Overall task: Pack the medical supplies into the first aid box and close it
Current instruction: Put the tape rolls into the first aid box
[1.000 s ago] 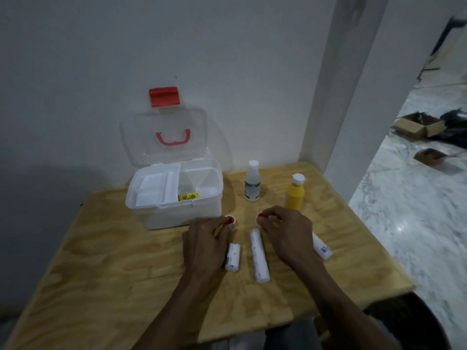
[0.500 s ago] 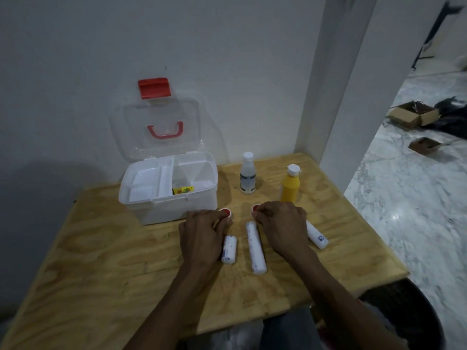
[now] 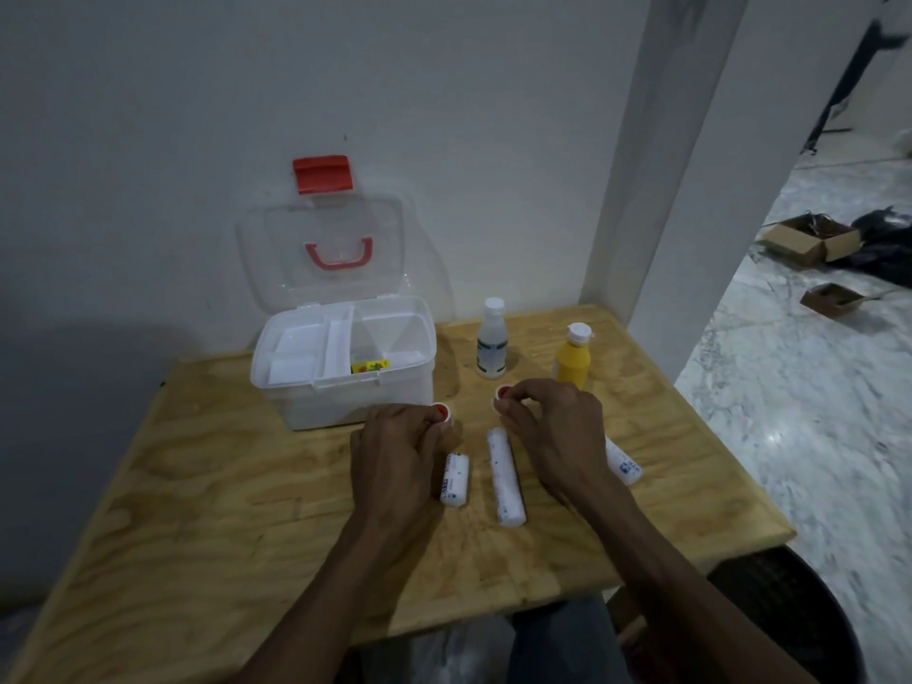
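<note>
The white first aid box point(image 3: 345, 387) stands open on the wooden table point(image 3: 197, 510), its clear lid point(image 3: 325, 249) leaning against the wall; a small yellow packet point(image 3: 370, 366) lies inside. My left hand point(image 3: 395, 461) is closed around a small red-topped roll point(image 3: 440, 413) in front of the box. My right hand point(image 3: 552, 427) grips a second red-topped roll point(image 3: 503, 392). Three white bandage rolls lie on the table: a short one point(image 3: 455, 480), a long one point(image 3: 506, 476) and one partly under my right wrist point(image 3: 623, 461). A clear bottle point(image 3: 492, 340) and a yellow bottle point(image 3: 573, 360) stand behind.
A white wall and pillar point(image 3: 656, 165) back the table. To the right the marble floor point(image 3: 814, 412) drops away, with open cardboard boxes point(image 3: 809, 241) on it. A dark round bin point(image 3: 789, 614) sits below the table's right front corner.
The camera view has shifted slightly. Both hands stay on the two red-topped rolls in about the same place on the table.
</note>
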Available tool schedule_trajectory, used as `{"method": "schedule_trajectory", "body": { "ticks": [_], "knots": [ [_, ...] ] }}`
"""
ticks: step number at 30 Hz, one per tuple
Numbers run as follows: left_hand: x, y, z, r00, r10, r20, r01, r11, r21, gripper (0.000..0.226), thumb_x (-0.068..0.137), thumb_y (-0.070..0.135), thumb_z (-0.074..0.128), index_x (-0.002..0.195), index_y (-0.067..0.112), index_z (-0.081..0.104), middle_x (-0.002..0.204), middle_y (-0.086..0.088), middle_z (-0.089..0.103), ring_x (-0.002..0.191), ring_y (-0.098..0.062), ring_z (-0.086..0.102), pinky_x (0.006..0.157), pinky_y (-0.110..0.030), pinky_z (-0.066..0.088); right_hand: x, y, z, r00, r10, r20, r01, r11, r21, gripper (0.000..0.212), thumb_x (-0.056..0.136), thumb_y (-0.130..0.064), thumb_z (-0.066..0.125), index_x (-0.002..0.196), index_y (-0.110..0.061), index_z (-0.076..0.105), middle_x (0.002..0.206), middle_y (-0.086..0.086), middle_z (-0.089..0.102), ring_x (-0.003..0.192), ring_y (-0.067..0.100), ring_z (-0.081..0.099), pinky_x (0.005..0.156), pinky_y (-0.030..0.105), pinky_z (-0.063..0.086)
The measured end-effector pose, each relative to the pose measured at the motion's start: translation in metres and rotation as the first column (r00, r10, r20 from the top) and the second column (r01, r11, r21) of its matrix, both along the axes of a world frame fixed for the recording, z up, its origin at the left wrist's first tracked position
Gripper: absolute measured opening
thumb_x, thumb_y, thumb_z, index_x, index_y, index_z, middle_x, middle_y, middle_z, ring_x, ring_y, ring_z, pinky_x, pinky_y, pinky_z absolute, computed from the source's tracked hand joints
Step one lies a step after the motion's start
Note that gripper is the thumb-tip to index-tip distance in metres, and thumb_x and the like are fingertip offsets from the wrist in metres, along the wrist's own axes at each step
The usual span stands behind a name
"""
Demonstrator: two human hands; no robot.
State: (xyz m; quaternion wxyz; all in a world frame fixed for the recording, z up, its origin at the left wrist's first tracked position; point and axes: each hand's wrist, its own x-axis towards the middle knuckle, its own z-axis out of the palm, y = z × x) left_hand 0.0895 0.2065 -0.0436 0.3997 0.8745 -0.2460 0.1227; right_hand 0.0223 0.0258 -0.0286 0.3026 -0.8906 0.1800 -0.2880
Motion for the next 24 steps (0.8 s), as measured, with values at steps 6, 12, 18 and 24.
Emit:
{"method": "schedule_trajectory", "body": {
  "ticks": [6, 12, 18, 24],
  "knots": [
    [0.002, 0.025, 0.030, 0.998, -0.011, 0.061, 0.018, 0.992, -0.126, 0.021, 0.085, 0.036, 0.066, 0.097, 0.024, 0.077, 0.098, 0.007, 0.075, 0.096, -0.015, 0.066, 0.086, -0.042, 0.052, 0.005, 0.026, 0.040, 0.986, 0.111, 0.122, -0.113, 0.994, 0.005, 0.011, 0.085, -0.037, 0.071, 0.086, -0.027, 0.075, 0.091, -0.010, 0.075, 0.089, 0.013, 0.064, 0.083, 0.045, 0.049],
    [0.028, 0.069, 0.066, 0.979, 0.152, 0.133, -0.139, 0.985, -0.107, 0.009, 0.085, 0.030, 0.073, 0.092, 0.026, 0.077, 0.097, 0.009, 0.075, 0.095, -0.017, 0.065, 0.083, -0.041, 0.051, 0.043, 0.059, 0.074, 0.966, 0.231, 0.116, -0.234, 0.972, 0.018, 0.014, 0.085, -0.037, 0.072, 0.089, -0.025, 0.077, 0.097, -0.009, 0.075, 0.090, 0.011, 0.063, 0.084, 0.038, 0.048],
    [0.082, 0.108, 0.077, 0.951, 0.304, 0.058, -0.299, 0.950, -0.086, 0.014, 0.084, 0.036, 0.072, 0.092, 0.026, 0.078, 0.100, 0.001, 0.076, 0.094, -0.024, 0.066, 0.087, -0.045, 0.050, 0.106, 0.091, 0.089, 0.934, 0.353, 0.046, -0.354, 0.935, 0.002, 0.017, 0.087, -0.040, 0.067, 0.087, -0.026, 0.077, 0.100, -0.011, 0.075, 0.092, 0.012, 0.065, 0.086, 0.040, 0.049],
    [0.122, 0.106, 0.080, 0.950, 0.310, 0.038, -0.309, 0.951, -0.022, 0.021, 0.085, 0.038, 0.072, 0.098, 0.022, 0.079, 0.104, -0.001, 0.076, 0.093, -0.022, 0.067, 0.087, -0.043, 0.053, 0.167, 0.113, 0.082, 0.927, 0.375, -0.029, -0.376, 0.926, -0.040, 0.022, 0.088, -0.044, 0.066, 0.094, -0.027, 0.077, 0.102, -0.009, 0.076, 0.090, 0.011, 0.066, 0.088, 0.040, 0.051]
  ]
}}
